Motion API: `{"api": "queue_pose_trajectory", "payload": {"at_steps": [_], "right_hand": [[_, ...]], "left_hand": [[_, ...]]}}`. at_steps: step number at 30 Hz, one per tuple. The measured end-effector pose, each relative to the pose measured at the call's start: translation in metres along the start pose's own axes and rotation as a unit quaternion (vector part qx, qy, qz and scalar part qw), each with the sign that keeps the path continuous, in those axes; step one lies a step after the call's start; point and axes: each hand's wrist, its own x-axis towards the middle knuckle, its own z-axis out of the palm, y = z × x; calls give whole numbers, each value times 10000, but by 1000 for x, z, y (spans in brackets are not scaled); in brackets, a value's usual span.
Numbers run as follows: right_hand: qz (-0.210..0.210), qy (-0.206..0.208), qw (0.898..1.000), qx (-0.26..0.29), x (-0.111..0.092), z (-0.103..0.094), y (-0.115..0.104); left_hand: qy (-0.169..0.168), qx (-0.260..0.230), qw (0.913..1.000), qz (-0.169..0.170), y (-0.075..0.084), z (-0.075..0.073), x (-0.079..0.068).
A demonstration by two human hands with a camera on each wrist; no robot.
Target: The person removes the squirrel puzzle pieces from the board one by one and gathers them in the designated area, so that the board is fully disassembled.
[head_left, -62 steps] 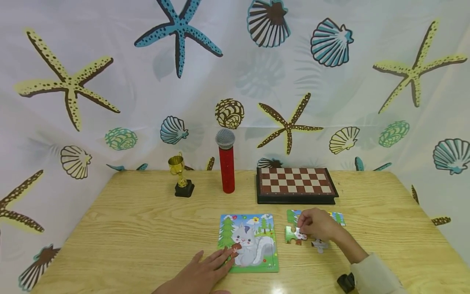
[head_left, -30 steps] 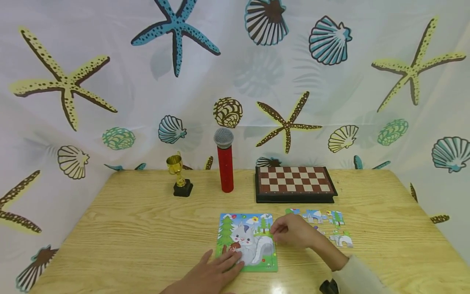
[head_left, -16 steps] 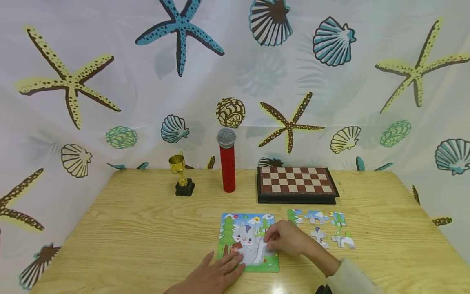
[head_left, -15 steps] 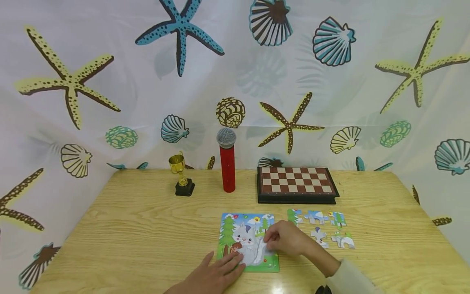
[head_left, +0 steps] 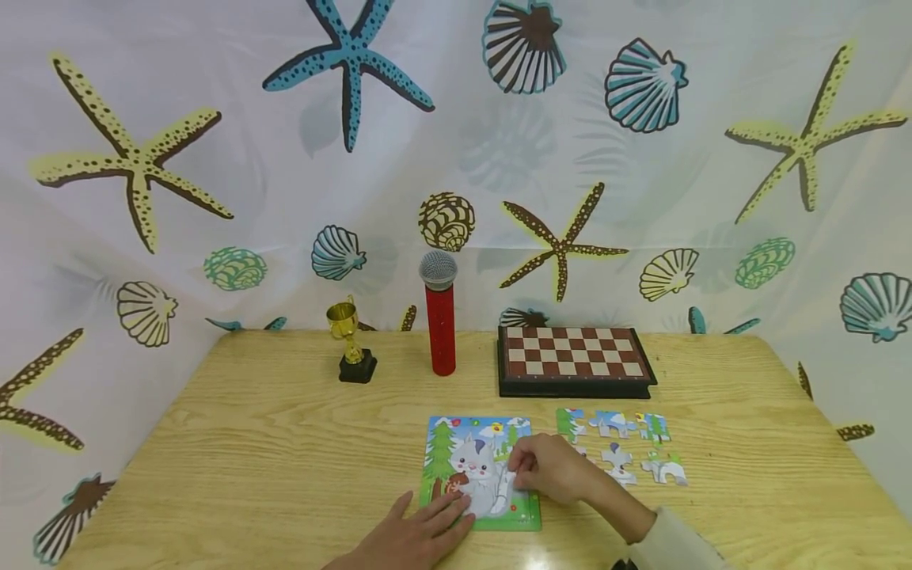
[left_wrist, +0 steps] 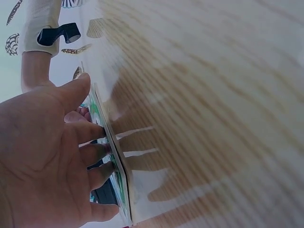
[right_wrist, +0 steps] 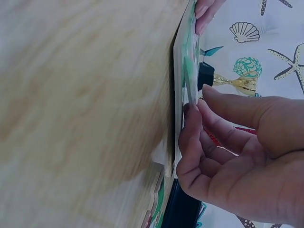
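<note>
A square jigsaw puzzle (head_left: 476, 443) with a grey squirrel, trees and flowers lies on the wooden table. My left hand (head_left: 416, 532) rests on its lower left part with fingers outstretched; in the left wrist view the fingertips (left_wrist: 112, 209) lie over the board's edge. At the right side, over the squirrel's tail, my right hand (head_left: 552, 469) pinches a puzzle piece (right_wrist: 189, 78) between thumb and fingers. The piece tilts up from the board in the right wrist view, its far part low against the picture. Fingers cover much of it.
Right of the board lie several loose puzzle pieces (head_left: 613, 423) in two rows, one partly behind my right hand. Along the back stand a gold trophy cup (head_left: 349, 336), a red microphone (head_left: 441, 328) and a chessboard box (head_left: 575, 360). A patterned cloth (head_left: 456, 119) hangs behind.
My right hand has moved left from the loose pieces to the puzzle's right side and taken hold of a piece there, tilting it up. My left hand has shifted slightly right on the board.
</note>
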Motion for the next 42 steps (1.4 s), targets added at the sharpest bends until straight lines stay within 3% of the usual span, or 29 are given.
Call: {"api": "queue_pose_trajectory", "payload": {"at_steps": [11,20,42], "right_hand": [[-257,176,9992,255,0,-3,0],[-292,206,9986,385,-9,-19,6],[-179,115,9975,680,-61,-71,53]], "left_hand": [[-5,-147,9999,27,-2,-1,-1],[-135,-260,9996,1,-2,-2,0],[-89,-226,9997,67,-3,-1,3]]}}
